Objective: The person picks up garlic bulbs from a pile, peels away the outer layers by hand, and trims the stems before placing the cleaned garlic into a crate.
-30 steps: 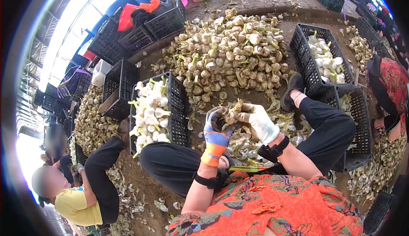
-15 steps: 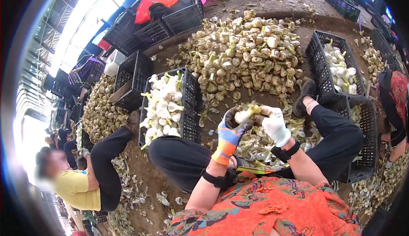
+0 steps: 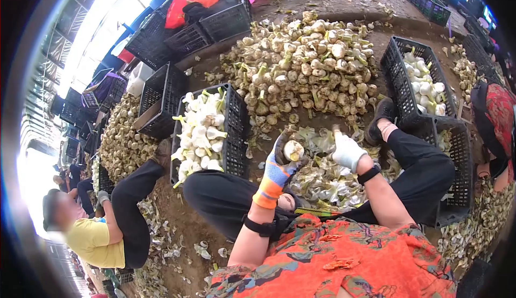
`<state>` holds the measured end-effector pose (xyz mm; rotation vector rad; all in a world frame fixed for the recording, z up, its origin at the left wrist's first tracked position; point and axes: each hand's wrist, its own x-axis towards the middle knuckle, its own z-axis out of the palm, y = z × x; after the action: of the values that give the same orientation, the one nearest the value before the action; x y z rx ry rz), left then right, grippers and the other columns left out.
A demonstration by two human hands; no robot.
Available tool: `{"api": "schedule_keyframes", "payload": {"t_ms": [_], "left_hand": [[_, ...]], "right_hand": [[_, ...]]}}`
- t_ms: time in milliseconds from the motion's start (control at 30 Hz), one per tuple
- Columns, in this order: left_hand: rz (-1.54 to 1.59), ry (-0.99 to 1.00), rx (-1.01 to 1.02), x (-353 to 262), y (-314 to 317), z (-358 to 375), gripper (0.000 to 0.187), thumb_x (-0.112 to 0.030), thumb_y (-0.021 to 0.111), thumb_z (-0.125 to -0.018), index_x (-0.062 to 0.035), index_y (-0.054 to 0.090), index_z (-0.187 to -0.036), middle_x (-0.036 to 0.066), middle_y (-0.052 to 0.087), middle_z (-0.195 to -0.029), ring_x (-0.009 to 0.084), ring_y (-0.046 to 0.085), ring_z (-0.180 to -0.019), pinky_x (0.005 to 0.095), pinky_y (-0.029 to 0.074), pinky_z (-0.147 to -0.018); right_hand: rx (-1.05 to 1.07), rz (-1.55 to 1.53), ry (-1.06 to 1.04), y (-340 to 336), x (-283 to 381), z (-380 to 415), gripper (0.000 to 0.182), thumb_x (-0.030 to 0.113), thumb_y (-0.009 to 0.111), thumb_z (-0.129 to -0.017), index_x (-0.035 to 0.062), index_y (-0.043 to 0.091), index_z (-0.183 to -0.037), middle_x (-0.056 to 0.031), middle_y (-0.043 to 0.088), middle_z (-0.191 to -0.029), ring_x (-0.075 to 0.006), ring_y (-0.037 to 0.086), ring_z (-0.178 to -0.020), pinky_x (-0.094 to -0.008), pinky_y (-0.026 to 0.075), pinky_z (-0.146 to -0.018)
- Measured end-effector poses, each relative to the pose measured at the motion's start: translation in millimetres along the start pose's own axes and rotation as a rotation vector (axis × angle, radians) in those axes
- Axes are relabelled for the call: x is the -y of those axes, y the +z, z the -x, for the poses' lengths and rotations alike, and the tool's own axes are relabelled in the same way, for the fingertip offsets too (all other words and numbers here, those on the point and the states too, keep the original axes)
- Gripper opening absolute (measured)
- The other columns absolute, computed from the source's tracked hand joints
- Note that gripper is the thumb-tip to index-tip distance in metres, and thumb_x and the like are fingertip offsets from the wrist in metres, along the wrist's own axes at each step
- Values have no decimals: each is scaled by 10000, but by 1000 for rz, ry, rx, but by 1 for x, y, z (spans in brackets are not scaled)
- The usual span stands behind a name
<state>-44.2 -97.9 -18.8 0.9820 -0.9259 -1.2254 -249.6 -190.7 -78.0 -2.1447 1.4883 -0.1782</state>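
My left hand (image 3: 277, 171), in an orange and blue glove with dark fingers, is closed around a garlic bulb (image 3: 293, 150). The round, pale face of the bulb points up toward me. Apart from it, to the right, is my right hand (image 3: 348, 153) in a white glove. Its fingers are curled in, with a brownish tip sticking up; whatever they may hold is hidden. Loose garlic skins (image 3: 328, 182) lie heaped on the ground below both hands, between my legs.
Ahead rises a large heap of untrimmed garlic (image 3: 306, 66). Black crates of white garlic stand at left (image 3: 235, 136) and right (image 3: 395, 77), with another crate (image 3: 454, 190) beside my right leg. A person in a yellow top (image 3: 97, 239) sits at left; another person's red sleeve (image 3: 499, 115) shows at right.
My hands have moved apart. The right has come away from the garlic bulb, while the left keeps hold of it and has turned it face up.
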Motion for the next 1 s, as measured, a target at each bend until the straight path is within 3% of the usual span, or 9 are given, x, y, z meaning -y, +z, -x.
{"api": "schedule_keyframes", "payload": {"t_ms": [67,133,200,367,467,600,733,767,1000], "left_hand": [[-49,-18,-13,7,-2,1,841,63,752,-669,-12,334,-1395,67,473,-1292,141,489,-1115,277,430,-943],[-284,68,-11,10,2,-2,913,-4,808,-622,1,319,-1393,94,455,-1283,181,480,-1133,298,409,-969],[-425,163,19,10,3,-6,940,-45,829,-585,-11,332,-1382,123,463,-1218,227,488,-1127,327,416,-961],[-614,196,-2,-1,6,-1,831,55,674,-647,-18,323,-1397,152,443,-1238,252,454,-1168,328,390,-978],[-384,133,75,9,2,0,814,83,647,-662,-19,320,-1400,146,428,-1277,240,438,-1193,324,384,-988],[101,-103,-17,-3,8,8,804,88,656,-702,-24,290,-1410,101,417,-1347,194,460,-1189,306,411,-984],[-24,-5,47,9,-6,4,815,85,653,-718,-22,257,-1422,112,421,-1350,187,462,-1184,302,409,-987],[-237,69,18,19,-8,1,821,95,634,-715,-20,245,-1428,127,424,-1347,201,448,-1196,299,385,-1005],[-326,65,43,9,3,6,840,78,623,-696,-8,230,-1433,132,412,-1350,210,434,-1206,295,360,-1017]], "right_hand": [[-107,-336,-242,-28,25,7,529,166,669,-744,20,530,-1233,-170,633,-1007,-330,607,-953,-375,492,-793],[-158,-498,-419,-70,66,24,345,168,702,-711,23,659,-1020,-176,631,-941,-334,617,-896,-378,496,-757],[-197,-515,-596,-84,88,31,247,108,675,-699,16,677,-928,-158,630,-860,-332,621,-786,-372,497,-716],[-209,-223,-661,-76,95,26,230,19,617,-623,-16,615,-851,-175,590,-816,-372,588,-759,-399,479,-657],[-225,-196,-646,-71,99,25,224,24,605,-603,-7,587,-824,-181,570,-811,-379,574,-754,-416,464,-636],[-184,-535,-543,-65,95,20,166,38,602,-684,-13,598,-842,-189,581,-821,-365,586,-783,-405,469,-679],[-183,-560,-603,-80,106,31,170,23,612,-704,-11,625,-870,-181,589,-836,-333,599,-782,-382,476,-689],[-155,-551,-693,-74,99,28,159,19,616,-698,-3,634,-855,-168,591,-831,-337,597,-767,-388,475,-673],[-191,-312,-673,-71,99,24,198,14,622,-681,-21,597,-875,-189,581,-799,-393,575,-746,-402,466,-635]]}}
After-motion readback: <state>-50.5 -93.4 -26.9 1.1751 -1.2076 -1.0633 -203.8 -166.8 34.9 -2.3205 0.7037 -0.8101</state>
